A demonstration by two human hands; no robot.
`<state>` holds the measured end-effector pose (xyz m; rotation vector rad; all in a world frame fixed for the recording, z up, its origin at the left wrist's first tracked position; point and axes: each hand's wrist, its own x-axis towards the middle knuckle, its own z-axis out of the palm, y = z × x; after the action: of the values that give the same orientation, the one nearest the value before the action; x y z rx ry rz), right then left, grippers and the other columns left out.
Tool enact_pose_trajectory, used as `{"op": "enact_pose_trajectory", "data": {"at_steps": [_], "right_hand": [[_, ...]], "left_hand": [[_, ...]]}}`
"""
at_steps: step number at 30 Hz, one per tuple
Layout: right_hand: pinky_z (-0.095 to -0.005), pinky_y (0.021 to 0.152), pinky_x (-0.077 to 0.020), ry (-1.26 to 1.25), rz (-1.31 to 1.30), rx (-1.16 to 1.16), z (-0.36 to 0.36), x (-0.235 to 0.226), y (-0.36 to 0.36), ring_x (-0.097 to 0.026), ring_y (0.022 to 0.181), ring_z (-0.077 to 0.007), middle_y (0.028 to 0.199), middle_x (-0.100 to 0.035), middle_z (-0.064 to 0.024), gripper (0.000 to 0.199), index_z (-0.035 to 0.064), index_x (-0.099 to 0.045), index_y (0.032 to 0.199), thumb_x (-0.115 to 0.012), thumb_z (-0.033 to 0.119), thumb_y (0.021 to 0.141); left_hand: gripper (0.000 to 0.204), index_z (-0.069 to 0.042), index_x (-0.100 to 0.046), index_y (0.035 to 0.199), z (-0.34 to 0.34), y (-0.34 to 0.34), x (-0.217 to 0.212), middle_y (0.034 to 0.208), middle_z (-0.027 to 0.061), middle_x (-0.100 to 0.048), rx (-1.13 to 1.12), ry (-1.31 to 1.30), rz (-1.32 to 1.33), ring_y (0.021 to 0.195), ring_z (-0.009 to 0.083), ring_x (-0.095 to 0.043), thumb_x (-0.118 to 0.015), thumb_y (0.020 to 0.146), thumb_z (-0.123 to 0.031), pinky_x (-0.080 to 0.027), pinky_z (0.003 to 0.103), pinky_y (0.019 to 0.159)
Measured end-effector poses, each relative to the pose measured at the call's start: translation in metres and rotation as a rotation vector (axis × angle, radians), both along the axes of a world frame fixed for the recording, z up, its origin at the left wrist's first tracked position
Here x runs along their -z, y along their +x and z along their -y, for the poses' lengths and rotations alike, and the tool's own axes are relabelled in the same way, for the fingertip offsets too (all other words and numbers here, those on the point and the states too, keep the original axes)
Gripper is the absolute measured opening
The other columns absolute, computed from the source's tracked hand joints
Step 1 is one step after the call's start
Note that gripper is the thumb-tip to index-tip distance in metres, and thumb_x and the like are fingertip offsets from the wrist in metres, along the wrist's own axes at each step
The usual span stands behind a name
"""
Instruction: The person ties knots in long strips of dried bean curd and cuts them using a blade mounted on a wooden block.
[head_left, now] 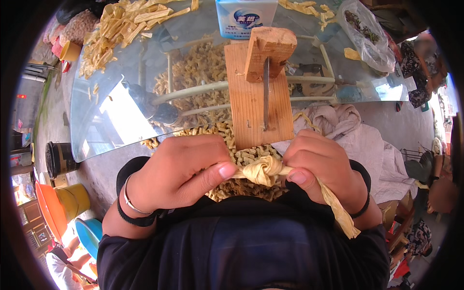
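dark navy top, silver bangle, black wrist bands.

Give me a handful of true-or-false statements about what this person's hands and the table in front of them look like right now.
1. Both hands grip a yellowish strip tied in a knot. True: the left hand and the right hand hold it on either side.
2. A wooden board with a metal blade lies on the glass table. True.
3. The strip's loose end hangs past the left wrist. False: it trails past the right wrist.
4. The table top is solid wood. False: it is glass, and a heap of knotted pieces shows through it.
5. The left wrist is bare. False: it wears a thin bracelet and a dark band.
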<state>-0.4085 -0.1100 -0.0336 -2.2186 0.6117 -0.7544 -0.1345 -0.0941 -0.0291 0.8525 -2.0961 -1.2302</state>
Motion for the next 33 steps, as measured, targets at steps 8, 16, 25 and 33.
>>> {"op": "enact_pose_trajectory", "data": {"at_steps": [8,16,25,33], "right_hand": [[-0.037,0.058,-0.0404,-0.014,0.029,-0.035,-0.005,0.008,0.015,-0.048,0.062,-0.0275,0.07,-0.049,-0.0082,0.019,0.0043,-0.055,0.075,-0.064,0.011,0.091],[-0.0371,0.052,-0.0398,0.192,0.028,0.097,-0.007,0.002,0.005,-0.047,0.056,-0.0287,0.064,-0.049,-0.011,0.027,0.0037,-0.055,0.069,-0.06,0.013,0.095],[-0.0186,0.059,-0.036,0.745,0.677,0.322,-0.003,0.007,-0.011,-0.047,0.068,-0.0036,0.077,-0.054,0.0023,0.036,-0.0037,-0.056,0.118,-0.06,0.026,0.098],[-0.0252,0.079,-0.0449,0.703,0.936,0.511,0.004,-0.015,0.022,-0.053,0.075,-0.01,0.078,-0.054,-0.0021,0.038,-0.0036,-0.051,0.12,-0.031,0.027,0.108]], "left_hand": [[0.018,-0.001,-0.06,0.104,-0.016,-0.034,-0.002,0.091,0.0065,-0.064,-0.063,0.665,-0.306,0.073,0.0098,-0.062,-0.069,0.089,-0.007,-0.048,0.023,0.06],[0.013,-0.003,-0.062,0.094,-0.012,-0.014,-0.007,0.084,-0.0017,-0.063,-0.297,0.656,-0.316,0.074,0.0014,-0.055,-0.072,0.089,-0.008,-0.043,0.018,0.063],[0.019,-0.003,-0.06,0.096,-0.014,-0.017,-0.006,0.087,-0.0017,-0.062,-0.371,0.576,-0.3,0.076,0.0024,-0.057,-0.074,0.088,-0.011,-0.045,0.019,0.066],[0.021,-0.002,-0.06,0.099,-0.018,-0.029,-0.003,0.088,0.0003,-0.063,-0.483,0.464,-0.313,0.082,0.0052,-0.059,-0.075,0.085,-0.007,-0.047,0.021,0.073]]}}
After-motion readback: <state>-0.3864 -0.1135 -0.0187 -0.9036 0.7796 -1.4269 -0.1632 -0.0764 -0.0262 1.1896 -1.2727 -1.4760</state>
